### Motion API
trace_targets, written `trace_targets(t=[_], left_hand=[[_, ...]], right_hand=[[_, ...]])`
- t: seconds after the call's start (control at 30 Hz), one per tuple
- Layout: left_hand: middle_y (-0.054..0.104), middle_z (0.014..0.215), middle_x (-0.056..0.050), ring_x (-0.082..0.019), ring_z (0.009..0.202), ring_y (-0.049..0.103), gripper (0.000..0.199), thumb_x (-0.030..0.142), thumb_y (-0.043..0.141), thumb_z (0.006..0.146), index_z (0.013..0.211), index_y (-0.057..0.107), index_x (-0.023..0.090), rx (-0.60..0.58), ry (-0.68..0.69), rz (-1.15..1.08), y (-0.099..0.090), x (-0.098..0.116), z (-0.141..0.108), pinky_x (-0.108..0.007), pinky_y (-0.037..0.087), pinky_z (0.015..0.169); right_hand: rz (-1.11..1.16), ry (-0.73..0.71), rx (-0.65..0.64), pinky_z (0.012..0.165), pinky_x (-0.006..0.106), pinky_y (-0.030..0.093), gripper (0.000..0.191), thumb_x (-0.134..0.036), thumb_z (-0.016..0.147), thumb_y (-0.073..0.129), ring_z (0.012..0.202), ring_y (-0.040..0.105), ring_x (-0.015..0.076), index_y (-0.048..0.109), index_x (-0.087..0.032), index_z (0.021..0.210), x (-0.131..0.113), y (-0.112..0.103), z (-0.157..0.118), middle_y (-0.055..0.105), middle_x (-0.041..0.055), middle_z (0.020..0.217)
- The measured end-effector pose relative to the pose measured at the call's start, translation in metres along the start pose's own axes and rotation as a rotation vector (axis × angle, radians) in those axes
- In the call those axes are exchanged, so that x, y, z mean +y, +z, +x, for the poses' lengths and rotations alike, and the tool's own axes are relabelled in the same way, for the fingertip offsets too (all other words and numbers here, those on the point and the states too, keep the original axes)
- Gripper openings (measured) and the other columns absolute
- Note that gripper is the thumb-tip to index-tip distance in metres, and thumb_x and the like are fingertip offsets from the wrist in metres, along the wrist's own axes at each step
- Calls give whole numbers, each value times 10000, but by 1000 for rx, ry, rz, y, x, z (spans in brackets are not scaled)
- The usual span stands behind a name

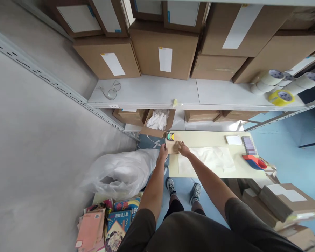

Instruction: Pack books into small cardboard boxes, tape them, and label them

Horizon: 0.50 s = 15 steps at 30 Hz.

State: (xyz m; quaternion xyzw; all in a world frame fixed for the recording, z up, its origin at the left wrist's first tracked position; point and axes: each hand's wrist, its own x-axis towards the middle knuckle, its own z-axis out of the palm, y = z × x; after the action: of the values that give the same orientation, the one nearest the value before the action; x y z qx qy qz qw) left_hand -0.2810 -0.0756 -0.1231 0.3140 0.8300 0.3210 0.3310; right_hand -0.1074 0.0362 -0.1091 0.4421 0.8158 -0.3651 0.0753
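A tan, flat, book-like item [172,148] with a dark patch of coloured shapes at its top is held over the left end of a pale yellow table. My left hand [163,152] is closed around its lower left edge. At its right edge is my right hand [183,149], fingers reaching out to its surface with a shadow beneath them; whether they press on it is too small to tell. A wrinkled white sheet [212,158] lies on the table [199,137], just right of the item.
Behind the table stands a shelf [147,87] with cartons, glasses [112,91] and tape rolls [281,97]. An open carton [170,120] holds white material. Left are a plastic bag [136,164] and stacked books [119,224]; a red-and-blue holder [253,162] and boxes [288,199] are right.
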Motion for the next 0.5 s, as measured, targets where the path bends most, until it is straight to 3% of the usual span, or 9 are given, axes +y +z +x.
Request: trace_targets(t=[0.17, 0.27, 0.4, 0.5], left_hand=[[680, 1408, -129, -229, 1234, 665, 507, 133, 531, 956, 1458, 562, 188, 27, 145, -180, -31, 24, -24, -374, 525, 1087], [681, 1410, -133, -236, 1226, 672, 521, 161, 555, 963, 1484, 543, 188, -28, 174, -279, -40, 38, -47, -367, 539, 1060], [712, 1361, -160, -247, 1139, 708, 531, 190, 583, 965, 1494, 554, 164, -142, 176, -408, -22, 50, -82, -352, 572, 966], [771, 1216, -140, -236, 1038, 736, 499, 182, 611, 925, 1423, 640, 164, -191, 74, -353, 11, 50, -110, -331, 590, 876]], right_hand=[[293, 142, 155, 1244, 461, 405, 673, -341, 1014, 542, 1529, 474, 301, 404, -189, 1655, -10, -28, -23, 488, 148, 1659], [543, 93, 227, 1143, 432, 508, 649, -425, 1006, 549, 1390, 614, 281, 455, -212, 1611, -16, -43, -48, 546, 140, 1613], [702, -11, 352, 1005, 401, 590, 579, -493, 973, 543, 1185, 708, 259, 561, -216, 1481, -6, -50, -90, 736, 107, 1351], [637, 136, 390, 919, 388, 616, 546, -454, 934, 548, 1076, 735, 265, 596, -181, 1405, 16, -42, -121, 778, 115, 1183]])
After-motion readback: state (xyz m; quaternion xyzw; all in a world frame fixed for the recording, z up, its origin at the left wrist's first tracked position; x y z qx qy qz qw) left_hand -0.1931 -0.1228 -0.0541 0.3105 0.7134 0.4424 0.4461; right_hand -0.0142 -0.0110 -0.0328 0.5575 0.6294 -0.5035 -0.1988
